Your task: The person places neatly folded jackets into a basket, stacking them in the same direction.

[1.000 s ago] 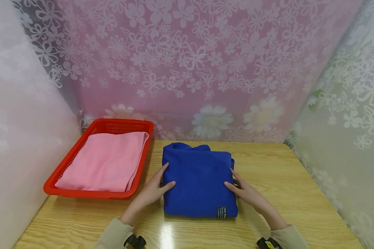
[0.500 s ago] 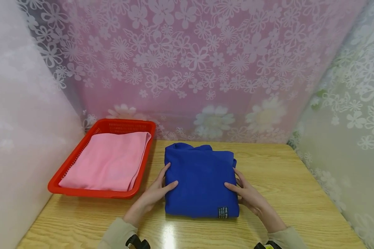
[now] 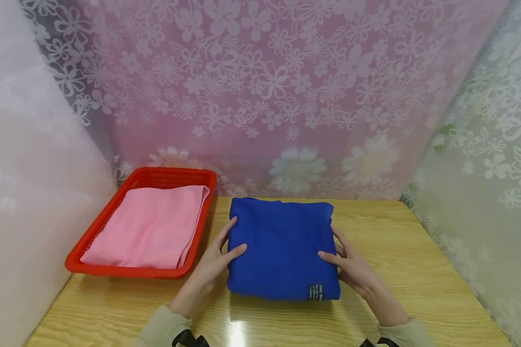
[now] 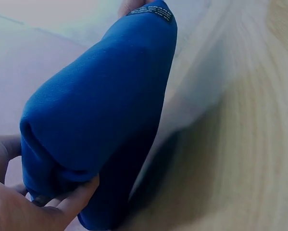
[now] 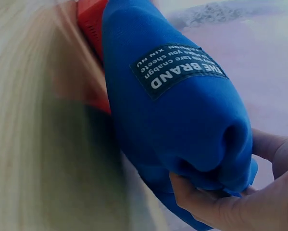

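Note:
A folded blue garment (image 3: 282, 246) with a dark printed label (image 3: 316, 292) at its lower right corner is in the middle of the head view. My left hand (image 3: 214, 260) grips its left side, thumb on top and the other fingers at the edge and beneath. On the opposite side my right hand (image 3: 356, 267) holds it the same way. In the left wrist view the blue garment (image 4: 100, 96) stands above its shadow on the wood. The right wrist view shows the garment's label (image 5: 177, 70) and fingers tucked under the folded end.
To the left stands a red plastic basket (image 3: 199, 226) with a folded pink cloth (image 3: 149, 226) in it. Both are on a wooden table (image 3: 399, 260). Flowered curtains (image 3: 260, 96) enclose the table at the back and on both sides.
The blue garment has come up off the table between both hands, and its loose folds at the back no longer show as much. The basket and pink cloth stay in place.

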The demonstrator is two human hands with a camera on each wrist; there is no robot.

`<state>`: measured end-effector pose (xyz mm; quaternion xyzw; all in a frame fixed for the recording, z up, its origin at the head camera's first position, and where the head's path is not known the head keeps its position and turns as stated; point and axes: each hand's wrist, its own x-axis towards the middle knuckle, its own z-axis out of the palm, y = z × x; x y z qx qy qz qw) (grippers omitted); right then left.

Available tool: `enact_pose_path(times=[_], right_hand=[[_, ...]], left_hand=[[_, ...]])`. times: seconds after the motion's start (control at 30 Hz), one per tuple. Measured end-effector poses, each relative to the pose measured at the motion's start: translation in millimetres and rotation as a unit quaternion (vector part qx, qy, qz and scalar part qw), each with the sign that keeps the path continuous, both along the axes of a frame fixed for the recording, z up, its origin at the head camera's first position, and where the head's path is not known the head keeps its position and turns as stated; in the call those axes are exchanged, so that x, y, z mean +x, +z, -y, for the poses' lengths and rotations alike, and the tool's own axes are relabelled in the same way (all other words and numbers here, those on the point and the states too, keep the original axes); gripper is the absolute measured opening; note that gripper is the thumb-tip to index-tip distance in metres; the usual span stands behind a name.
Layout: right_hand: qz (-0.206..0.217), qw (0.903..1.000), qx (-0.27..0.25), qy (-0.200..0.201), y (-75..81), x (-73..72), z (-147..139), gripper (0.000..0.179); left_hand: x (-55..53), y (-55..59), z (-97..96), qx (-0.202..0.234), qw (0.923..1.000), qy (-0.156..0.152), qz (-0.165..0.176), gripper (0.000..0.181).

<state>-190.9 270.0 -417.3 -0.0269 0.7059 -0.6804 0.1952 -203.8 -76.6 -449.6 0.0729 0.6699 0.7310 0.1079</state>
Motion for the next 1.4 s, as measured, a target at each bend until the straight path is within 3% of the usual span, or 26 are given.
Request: enact_pose_path(times=[0.53,0.9,1.17,1.4], right_hand=[[-0.072,0.9973,0.009,0.006,49.7,2.2,2.7,0.085],[-0.104,0.9945,-0.002,0.005,86.7,-7.5,17.9,0.083],[-0.124,0.992,-0.022,0.014,112.1,-25.8,60.4,0.083],[-0.137,0.9857,-0.091,0.038,129.5,-36.9,122.5,0.085]], left_hand=[[-1.9,49.2,4.1,0.011,0.999,0.004,-0.042,0.075],[-10.9,96.7,22.7,-0.015,0.9965,0.006,-0.082,0.074],[-18.3,124.6,60.8,-0.017,0.9935,0.047,-0.102,0.07],[-14.1,154.2,116.5,-0.01,0.9927,0.083,-0.086,0.068]])
